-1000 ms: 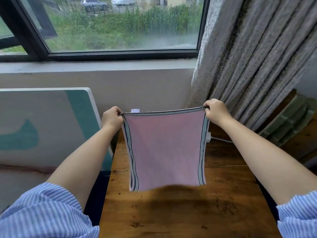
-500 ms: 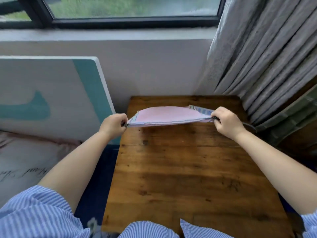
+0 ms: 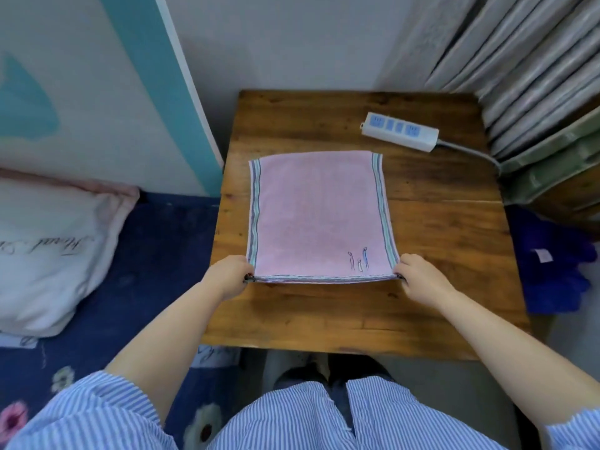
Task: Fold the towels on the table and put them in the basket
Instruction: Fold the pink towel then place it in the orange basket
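A pink towel (image 3: 316, 212) with striped side borders lies flat on the wooden table (image 3: 438, 254), folded double, a small embroidered motif near its front right corner. My left hand (image 3: 229, 276) pinches the near left corner. My right hand (image 3: 418, 274) pinches the near right corner. Both layers' edges meet along the near side between my hands. No basket is in view.
A white power strip (image 3: 400, 131) with its cable lies at the table's back right. Grey curtains (image 3: 519, 60) and green folded cloth (image 3: 552, 164) are on the right, a blue cloth (image 3: 548, 264) beside the table. A pillow (image 3: 48, 254) lies on the blue bed, left.
The towel hung in the air between my hands a second ago. It came down onto the table and now lies flat, and my hands drew toward me. The view tilted down.
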The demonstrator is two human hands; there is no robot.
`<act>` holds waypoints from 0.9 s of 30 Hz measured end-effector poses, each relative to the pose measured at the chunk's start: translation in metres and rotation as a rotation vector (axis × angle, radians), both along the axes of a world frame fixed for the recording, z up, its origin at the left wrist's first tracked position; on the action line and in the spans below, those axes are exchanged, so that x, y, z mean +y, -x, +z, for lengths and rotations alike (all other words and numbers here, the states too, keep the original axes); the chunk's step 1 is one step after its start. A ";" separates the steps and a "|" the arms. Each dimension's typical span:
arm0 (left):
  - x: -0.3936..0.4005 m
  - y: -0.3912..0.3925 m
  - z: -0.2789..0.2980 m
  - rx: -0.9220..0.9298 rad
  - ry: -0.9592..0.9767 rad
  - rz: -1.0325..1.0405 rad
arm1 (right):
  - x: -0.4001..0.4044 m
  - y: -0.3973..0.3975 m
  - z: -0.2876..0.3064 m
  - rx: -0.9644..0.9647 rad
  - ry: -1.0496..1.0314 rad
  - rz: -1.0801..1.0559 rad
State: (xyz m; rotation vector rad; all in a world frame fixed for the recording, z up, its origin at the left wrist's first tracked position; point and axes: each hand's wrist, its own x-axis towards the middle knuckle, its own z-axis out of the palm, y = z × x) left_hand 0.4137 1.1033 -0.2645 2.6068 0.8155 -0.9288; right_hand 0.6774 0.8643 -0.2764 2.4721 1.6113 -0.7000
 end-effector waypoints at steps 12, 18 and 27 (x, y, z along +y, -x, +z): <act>-0.030 0.020 -0.042 0.139 -0.068 -0.160 | -0.022 0.034 -0.025 -0.127 0.246 0.110; -0.017 -0.007 -0.036 0.170 -0.026 -0.075 | 0.007 0.010 -0.020 0.007 0.157 -0.096; 0.041 -0.103 -0.029 -0.253 -0.111 0.307 | 0.113 -0.080 -0.006 0.115 -0.267 -0.532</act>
